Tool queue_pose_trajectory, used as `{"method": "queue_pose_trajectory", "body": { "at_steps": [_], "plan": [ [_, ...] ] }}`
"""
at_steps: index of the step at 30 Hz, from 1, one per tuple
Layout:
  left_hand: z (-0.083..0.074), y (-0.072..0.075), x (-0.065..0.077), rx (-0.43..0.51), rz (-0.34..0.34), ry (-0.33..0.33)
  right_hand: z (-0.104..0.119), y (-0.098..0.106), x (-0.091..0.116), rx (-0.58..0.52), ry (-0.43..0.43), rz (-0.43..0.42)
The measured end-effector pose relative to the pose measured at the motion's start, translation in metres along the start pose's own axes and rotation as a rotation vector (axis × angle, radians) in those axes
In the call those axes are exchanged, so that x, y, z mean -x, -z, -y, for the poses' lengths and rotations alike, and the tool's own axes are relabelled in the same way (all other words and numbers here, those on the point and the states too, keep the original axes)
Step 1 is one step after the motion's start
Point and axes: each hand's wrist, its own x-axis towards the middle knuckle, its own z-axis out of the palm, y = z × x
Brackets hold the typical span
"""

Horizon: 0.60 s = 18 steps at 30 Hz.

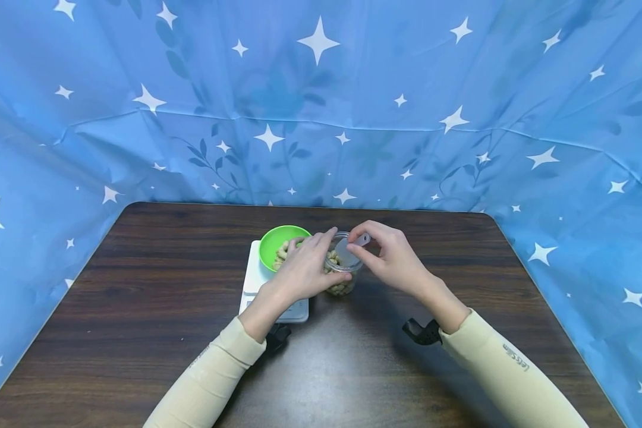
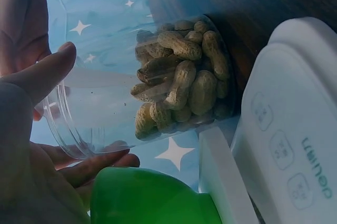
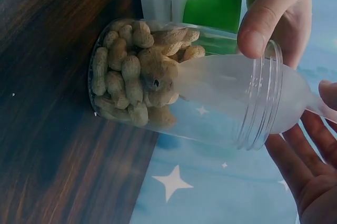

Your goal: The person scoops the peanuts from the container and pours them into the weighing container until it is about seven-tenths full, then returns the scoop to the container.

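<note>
A clear plastic jar (image 1: 357, 268) stands upright on the table beside the scale, its lower part filled with unshelled peanuts (image 3: 129, 76). My left hand (image 1: 306, 267) holds the jar near its threaded mouth, thumb on the near side and fingers around the far side. With thumb and fingers, my right hand (image 1: 393, 258) pinches the handle of a translucent white scoop (image 3: 221, 84). The scoop's blade reaches down through the mouth, its tip at the peanuts. Left of the jar, a green bowl (image 1: 270, 242) with peanuts in it sits on a white kitchen scale (image 1: 252, 279), partly hidden by my left hand.
The dark wood-grain table (image 1: 155, 309) extends to both sides and in front. A blue curtain (image 1: 321, 89) with white stars hangs behind its back edge. The scale's front panel with buttons (image 2: 281, 150) lies close to the jar's base.
</note>
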Motion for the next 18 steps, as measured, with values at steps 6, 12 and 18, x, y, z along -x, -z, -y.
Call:
{"method": "queue_pose_trajectory", "body": {
  "at_steps": [6,12,18],
  "plan": [
    [0.0,0.0,-0.001,0.018,0.005,0.005,-0.002,-0.002,0.0,0.021,-0.031,0.008],
    [0.0,-0.001,-0.001,0.009,0.006,0.002,-0.001,-0.008,-0.001,0.037,-0.051,0.0],
    [0.0,-0.001,-0.001,0.003,0.012,0.007,0.0,-0.013,-0.003,0.001,-0.089,0.004]
  ]
}}
